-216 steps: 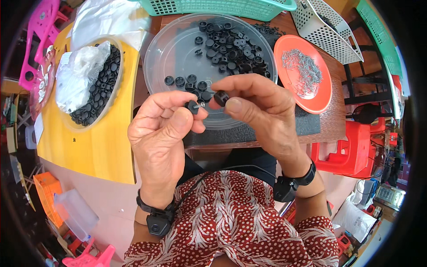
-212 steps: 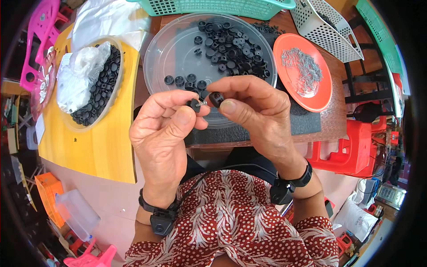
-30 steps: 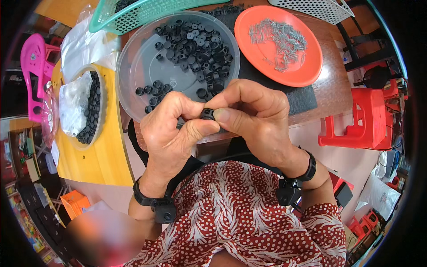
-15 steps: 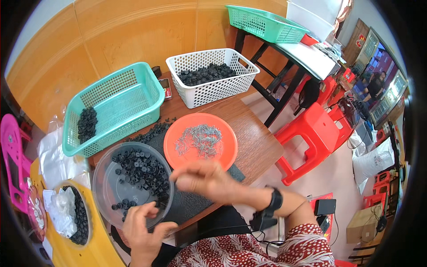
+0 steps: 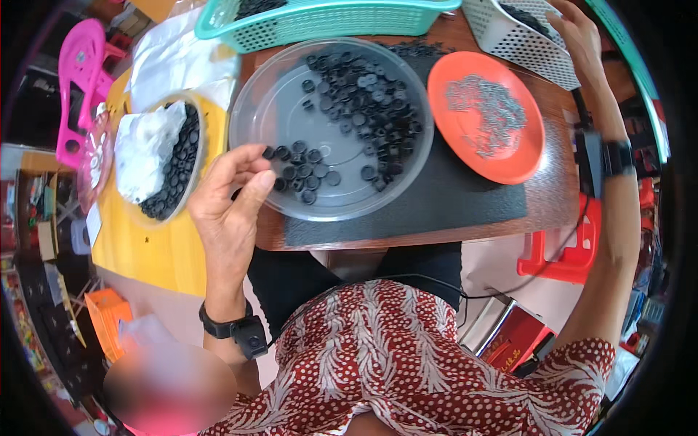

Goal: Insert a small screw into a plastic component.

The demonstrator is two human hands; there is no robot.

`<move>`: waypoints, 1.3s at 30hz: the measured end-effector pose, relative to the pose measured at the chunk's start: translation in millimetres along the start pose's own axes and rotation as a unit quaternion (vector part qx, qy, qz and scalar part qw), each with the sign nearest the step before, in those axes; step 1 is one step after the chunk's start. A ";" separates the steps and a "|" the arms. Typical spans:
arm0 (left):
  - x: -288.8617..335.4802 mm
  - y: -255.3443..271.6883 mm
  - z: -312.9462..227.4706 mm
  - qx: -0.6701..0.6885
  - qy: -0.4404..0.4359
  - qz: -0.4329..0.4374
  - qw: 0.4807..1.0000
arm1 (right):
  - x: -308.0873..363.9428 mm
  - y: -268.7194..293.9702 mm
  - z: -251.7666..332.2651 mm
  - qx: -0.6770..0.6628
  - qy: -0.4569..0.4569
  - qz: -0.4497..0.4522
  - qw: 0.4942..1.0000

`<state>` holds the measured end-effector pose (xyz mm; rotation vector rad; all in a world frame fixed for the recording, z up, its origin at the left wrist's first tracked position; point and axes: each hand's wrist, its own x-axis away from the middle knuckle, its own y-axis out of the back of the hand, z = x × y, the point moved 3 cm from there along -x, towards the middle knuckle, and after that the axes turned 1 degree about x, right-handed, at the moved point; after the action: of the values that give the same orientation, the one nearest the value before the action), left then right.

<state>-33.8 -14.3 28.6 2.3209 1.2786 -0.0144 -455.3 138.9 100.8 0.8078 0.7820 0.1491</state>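
A clear round bowl of small black caps stands on the table in front of me. At its near left rim, my left hand has thumb and fingers bent toward each other, with a small black cap at the fingertips. A loose cluster of caps lies just beside it in the bowl. Far to the right, my right hand reaches over the edge of the white perforated basket, fingers extended by the black parts inside. Nothing shows in its grasp.
An orange plate of thin metal pins sits right of the bowl on a black mat. Behind is a green basket. On the yellow surface at left stands a tub of black parts with a plastic bag.
My right hand has gone from beside the orange plate out to the white basket. The left hand's fingers have drawn closer together at the bowl. The view has shifted.
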 end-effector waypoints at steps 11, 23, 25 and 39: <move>-36.5 -44.3 -17.8 -0.203 -0.199 0.162 0.945 | 133.5 2.6 2.7 -0.237 0.010 0.150 0.960; -51.2 -90.7 -13.7 -0.344 -0.254 0.233 0.873 | 164.7 7.5 18.3 -0.190 0.114 0.113 0.968; -50.4 -90.1 -13.1 -0.324 -0.264 0.232 0.878 | 170.2 4.9 11.4 -0.180 0.134 0.147 0.963; -20.4 -41.1 -8.0 0.179 0.117 0.141 0.967 | 169.3 -5.2 15.7 -0.085 0.229 0.206 0.947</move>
<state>-79.8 -9.0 23.7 2.8722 1.1094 0.1380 -324.4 194.1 7.3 0.7723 1.0114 0.7920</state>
